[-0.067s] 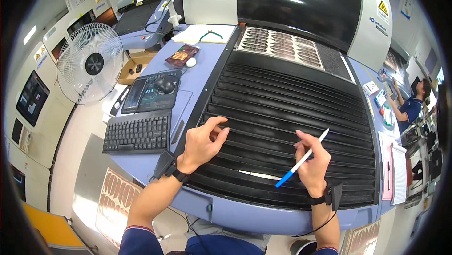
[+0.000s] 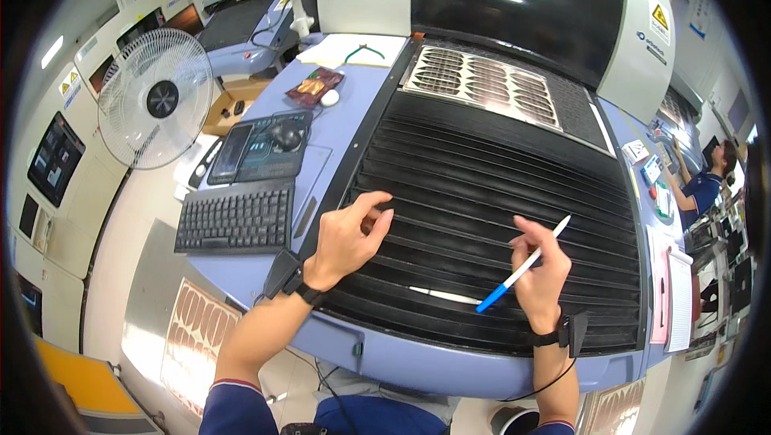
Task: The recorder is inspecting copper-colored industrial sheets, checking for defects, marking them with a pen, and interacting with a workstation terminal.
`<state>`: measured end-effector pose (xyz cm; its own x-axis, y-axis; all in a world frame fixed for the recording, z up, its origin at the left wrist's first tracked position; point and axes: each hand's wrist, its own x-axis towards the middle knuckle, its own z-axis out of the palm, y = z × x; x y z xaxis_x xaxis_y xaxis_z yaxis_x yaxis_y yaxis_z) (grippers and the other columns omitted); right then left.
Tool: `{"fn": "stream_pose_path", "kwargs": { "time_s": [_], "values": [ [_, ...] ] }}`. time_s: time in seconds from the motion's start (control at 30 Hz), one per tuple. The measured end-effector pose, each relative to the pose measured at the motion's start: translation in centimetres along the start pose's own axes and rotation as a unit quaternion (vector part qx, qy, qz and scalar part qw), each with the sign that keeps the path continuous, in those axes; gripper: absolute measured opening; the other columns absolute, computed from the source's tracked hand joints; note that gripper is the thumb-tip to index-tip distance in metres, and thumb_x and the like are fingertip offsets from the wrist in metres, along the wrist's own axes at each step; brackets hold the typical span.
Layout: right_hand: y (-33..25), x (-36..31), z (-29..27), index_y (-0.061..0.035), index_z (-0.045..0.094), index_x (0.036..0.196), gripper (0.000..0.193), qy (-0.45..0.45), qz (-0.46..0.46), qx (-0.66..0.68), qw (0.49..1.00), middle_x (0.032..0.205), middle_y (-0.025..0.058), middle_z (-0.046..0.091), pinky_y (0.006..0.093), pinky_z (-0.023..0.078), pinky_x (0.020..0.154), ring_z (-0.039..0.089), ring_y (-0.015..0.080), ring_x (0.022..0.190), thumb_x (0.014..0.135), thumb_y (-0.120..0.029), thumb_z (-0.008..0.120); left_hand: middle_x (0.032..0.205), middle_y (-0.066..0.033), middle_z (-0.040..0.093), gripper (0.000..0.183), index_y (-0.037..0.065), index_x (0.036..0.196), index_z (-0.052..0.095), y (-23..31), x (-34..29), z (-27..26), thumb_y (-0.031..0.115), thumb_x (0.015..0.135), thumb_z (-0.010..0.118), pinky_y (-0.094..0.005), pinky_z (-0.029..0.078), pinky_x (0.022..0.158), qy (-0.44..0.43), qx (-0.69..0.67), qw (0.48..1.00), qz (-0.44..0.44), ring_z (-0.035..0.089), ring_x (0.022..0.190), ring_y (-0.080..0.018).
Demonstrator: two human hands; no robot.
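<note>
My right hand (image 2: 540,278) grips a white pen (image 2: 534,258) with a blue end. The pen slants across the fingers, its white tip up and to the right, over a black ribbed cover (image 2: 482,186). To the left, above the same ribs, my left hand (image 2: 347,240) is empty, its fingers curled and the thumb apart from the forefinger. A thin white strip (image 2: 442,295) lies among the ribs close to the pen's blue end. Beyond the cover, a panel with rows of oval shapes (image 2: 482,85) rests in the machine.
On the blue left ledge are a keyboard (image 2: 234,218), a mouse (image 2: 283,136), a brown packet (image 2: 315,86) and green-handled pliers (image 2: 365,53). A fan (image 2: 161,99) stands farther left. A clipboard (image 2: 659,286) and notepad (image 2: 679,298) lie at right. A co-worker (image 2: 705,186) is at the far right.
The view has shifted slightly. My right hand, with the pen, sits a little farther right and up in the picture; my left hand keeps nearly the same pose.
</note>
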<state>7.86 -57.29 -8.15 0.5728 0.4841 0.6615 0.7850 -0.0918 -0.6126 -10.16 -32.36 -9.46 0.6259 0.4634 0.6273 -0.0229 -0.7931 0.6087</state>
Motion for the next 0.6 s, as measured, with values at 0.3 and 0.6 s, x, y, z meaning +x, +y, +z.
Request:
{"fn": "stream_pose_path", "kwargs": {
  "time_s": [0.3,0.6],
  "values": [
    [2.9,0.7,-0.5,-0.0013,0.068,0.123,0.038,0.004,0.078,0.015,0.997,0.101,0.0134,0.075,0.0289,0.055,0.079,0.072,0.0160,0.085,0.087,0.009,0.066,0.130,-0.0241,0.066,0.063,-0.002,0.147,0.045,-0.6,0.2,-0.3,0.027,0.097,0.070,-0.0434,0.055,0.091,-0.039,0.187,0.981,-0.011,0.069,0.112,-0.0374],
    [4.8,1.2,-0.6,-0.0061,0.050,0.149,0.077,-0.230,0.109,-0.079,0.964,0.141,0.0244,0.062,0.0398,0.049,0.107,0.064,0.0338,0.128,0.079,-0.011,0.083,0.114,-0.0166,0.072,0.047,0.003,0.130,0.064,-1.9,-0.7,0.4,0.027,0.090,0.073,-0.0459,0.050,0.091,-0.054,0.121,0.989,-0.065,0.064,0.099,-0.0375]
  ]
}}
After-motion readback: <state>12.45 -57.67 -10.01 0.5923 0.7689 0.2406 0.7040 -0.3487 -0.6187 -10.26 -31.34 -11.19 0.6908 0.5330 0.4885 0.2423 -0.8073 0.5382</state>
